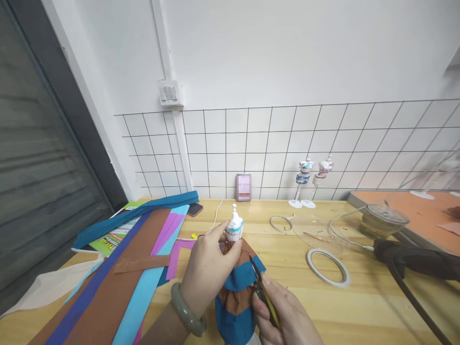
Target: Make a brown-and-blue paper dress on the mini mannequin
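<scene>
In the middle of the head view, my left hand (212, 261) grips a small white dress form (235, 229) by its waist, thumb and fingers closed around it. Below that grip hangs a tiered brown and blue paper skirt (235, 306). My right hand (283, 311) is closed around a slim pointed tool with black and yellow handles (271, 306), either snips or tweezers. Its dark tip lies over the upper tier at the skirt's right side. I cannot tell whether the tip touches the skirt. The palm side of each hand is hidden.
Coloured paper sheets (118, 287) cover the table's left side. A phone (244, 187) leans on the wall behind. Two small dress forms (304, 178) stand at the back right. Tape rolls (328, 267), a clear round container (384, 220) and a black corded tool (413, 258) lie right.
</scene>
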Motion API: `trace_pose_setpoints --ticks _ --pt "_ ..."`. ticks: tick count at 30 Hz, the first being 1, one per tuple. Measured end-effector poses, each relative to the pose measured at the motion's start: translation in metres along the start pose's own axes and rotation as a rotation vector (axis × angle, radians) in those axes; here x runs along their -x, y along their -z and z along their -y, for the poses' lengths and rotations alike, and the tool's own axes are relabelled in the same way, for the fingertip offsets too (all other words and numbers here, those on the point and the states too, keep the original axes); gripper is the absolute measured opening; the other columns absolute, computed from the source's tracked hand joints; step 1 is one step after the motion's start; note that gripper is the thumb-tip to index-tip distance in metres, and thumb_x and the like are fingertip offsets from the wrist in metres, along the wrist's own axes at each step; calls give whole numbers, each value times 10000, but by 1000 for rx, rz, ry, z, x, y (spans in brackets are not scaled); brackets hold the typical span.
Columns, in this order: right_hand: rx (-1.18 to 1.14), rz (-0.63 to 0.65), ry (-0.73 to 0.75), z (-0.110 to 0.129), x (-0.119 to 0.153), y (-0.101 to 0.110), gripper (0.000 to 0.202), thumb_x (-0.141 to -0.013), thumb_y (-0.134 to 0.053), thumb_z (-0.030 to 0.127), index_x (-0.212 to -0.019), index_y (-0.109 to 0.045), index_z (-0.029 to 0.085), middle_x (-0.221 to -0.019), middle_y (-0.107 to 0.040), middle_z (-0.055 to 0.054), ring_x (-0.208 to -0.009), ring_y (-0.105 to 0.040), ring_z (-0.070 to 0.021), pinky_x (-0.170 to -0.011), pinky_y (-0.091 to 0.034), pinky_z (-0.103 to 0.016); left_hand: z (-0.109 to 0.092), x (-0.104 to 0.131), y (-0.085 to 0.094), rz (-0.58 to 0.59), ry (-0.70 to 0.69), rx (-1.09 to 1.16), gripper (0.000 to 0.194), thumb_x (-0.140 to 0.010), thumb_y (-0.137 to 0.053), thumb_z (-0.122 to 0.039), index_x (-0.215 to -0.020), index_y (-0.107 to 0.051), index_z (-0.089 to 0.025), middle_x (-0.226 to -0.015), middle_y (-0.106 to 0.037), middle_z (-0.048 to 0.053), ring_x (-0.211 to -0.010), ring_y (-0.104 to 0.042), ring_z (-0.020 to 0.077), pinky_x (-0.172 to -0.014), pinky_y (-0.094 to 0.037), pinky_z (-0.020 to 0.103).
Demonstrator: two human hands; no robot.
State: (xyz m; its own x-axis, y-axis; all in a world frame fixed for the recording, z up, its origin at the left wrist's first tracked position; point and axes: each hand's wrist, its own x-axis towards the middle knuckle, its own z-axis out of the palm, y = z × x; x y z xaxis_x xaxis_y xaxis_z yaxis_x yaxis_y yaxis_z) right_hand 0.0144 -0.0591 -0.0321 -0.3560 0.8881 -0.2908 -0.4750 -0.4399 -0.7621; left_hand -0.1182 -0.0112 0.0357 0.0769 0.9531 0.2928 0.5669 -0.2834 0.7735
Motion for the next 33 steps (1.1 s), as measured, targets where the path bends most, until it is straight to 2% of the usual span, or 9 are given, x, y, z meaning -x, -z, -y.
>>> trace_pose_setpoints --ticks 12,22,25,28,33 --pt "11 2 2 3 2 -2 527 -678 -612 662 -554 -422 187 -354 -257 126 -300 -116 6 -314 -77 -142 -3 3 3 33 -7 34 175 -823 -511 -270 -931 -643 -231 -806 -683 -17 -783 -621 159 -722 -457 256" --pt "-7 -91 15 2 6 -4 508 -643 -695 596 -570 -423 173 -462 -346 102 -330 -142 23 -334 -48 -136 -6 2 5 44 22 127 221 -807 -512 -257 -988 -636 -233 -821 -692 -24 -796 -627 152 -645 -472 217" --pt "-13 -56 12 2 4 -3 504 -663 -664 612 -573 -427 176 -435 -348 103 -308 -158 22 -328 -69 -138 -7 3 5 36 9 89 224 -804 -513 -263 -987 -640 -237 -812 -689 -23 -790 -622 157 -641 -467 226" --pt "-2 9 16 2 1 -1 516 -692 -616 639 -550 -432 179 -362 -286 119 -286 -136 14 -311 -78 -140 -6 3 4 41 -7 67 210 -807 -511 -255 -972 -640 -242 -808 -682 -28 -780 -615 152 -674 -461 235" --pt "-6 16 32 2 -2 -1 521 -687 -607 656 -551 -429 185 -349 -268 128 -282 -116 10 -290 -86 -134 -5 3 2 48 -15 52 154 -807 -518 -253 -907 -633 -233 -793 -671 -32 -759 -607 144 -683 -450 237"
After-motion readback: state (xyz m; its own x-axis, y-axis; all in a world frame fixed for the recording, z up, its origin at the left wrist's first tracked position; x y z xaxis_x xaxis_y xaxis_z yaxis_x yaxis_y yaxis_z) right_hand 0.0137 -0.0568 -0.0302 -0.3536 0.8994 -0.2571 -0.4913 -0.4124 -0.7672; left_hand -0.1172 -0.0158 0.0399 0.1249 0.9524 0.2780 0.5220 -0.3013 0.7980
